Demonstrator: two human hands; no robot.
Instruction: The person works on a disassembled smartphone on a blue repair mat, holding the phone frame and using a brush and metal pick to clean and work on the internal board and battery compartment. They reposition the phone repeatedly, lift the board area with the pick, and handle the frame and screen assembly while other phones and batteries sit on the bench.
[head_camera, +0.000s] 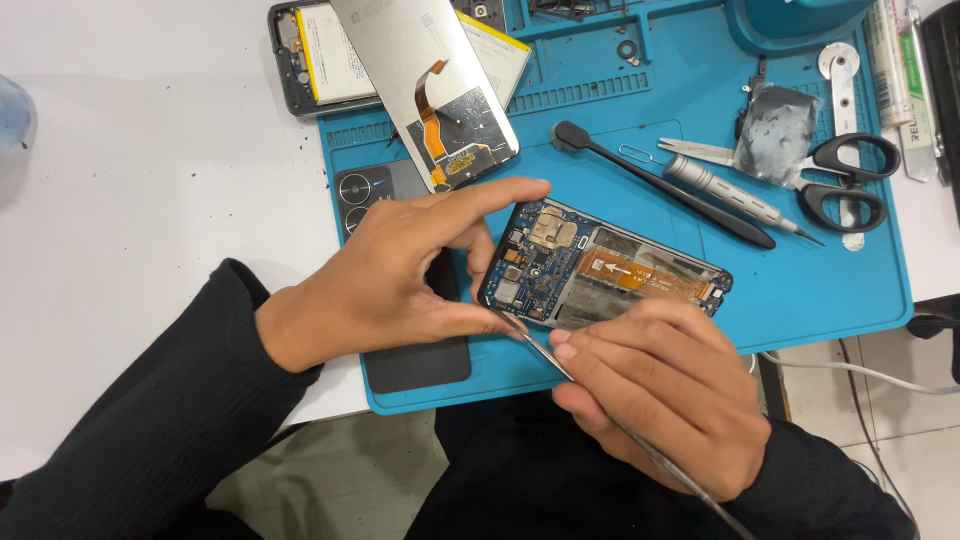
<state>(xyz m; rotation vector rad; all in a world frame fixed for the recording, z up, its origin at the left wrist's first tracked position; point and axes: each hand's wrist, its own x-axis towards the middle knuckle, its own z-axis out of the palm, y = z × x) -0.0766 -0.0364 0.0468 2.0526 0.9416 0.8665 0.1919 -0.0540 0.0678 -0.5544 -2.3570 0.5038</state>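
Observation:
An opened phone (600, 270) lies on the blue repair mat (800, 290), its circuit board and orange flex cable exposed. My left hand (400, 275) pinches the phone's left end between thumb and forefinger. A thin metal pry tool (545, 350) sits in my right hand (660, 390), below the phone. The tool's tip touches the phone's lower left edge, close to my left thumb.
A detached screen panel (430, 90) leans over another opened phone (320, 60) at the mat's top left. A black back cover (415, 360) lies under my left hand. A black spudger (660, 185), a screwdriver (730, 195), scissors (850, 180) and tweezers (700, 152) lie to the right.

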